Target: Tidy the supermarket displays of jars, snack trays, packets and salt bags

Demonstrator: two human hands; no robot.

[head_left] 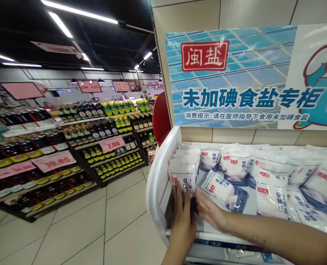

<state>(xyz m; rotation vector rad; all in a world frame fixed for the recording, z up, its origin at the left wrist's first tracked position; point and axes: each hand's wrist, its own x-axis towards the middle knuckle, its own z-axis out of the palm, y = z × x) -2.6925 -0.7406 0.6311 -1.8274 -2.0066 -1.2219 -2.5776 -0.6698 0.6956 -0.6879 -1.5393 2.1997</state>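
Observation:
A white and blue bag of salt (189,173) stands upright at the front of a row at the left end of the white display bin (153,189). My left hand (183,213) lies against the front of this bag, fingers stretched upward over its lower part. Along the bag's lower right side is my right hand (210,210), its fingers extended and held flat; their tips are partly hidden near the left hand. Just beyond the right hand, another salt bag (221,189) lies tilted on the bin floor.
More salt bags (271,195) fill the bin's middle and right. A blue sign (235,81) hangs on the tiled wall behind. To the left, across the tiled floor (125,221), shelves (99,176) hold rows of bottles with pink price cards. A red rounded object (160,117) stands beside the bin.

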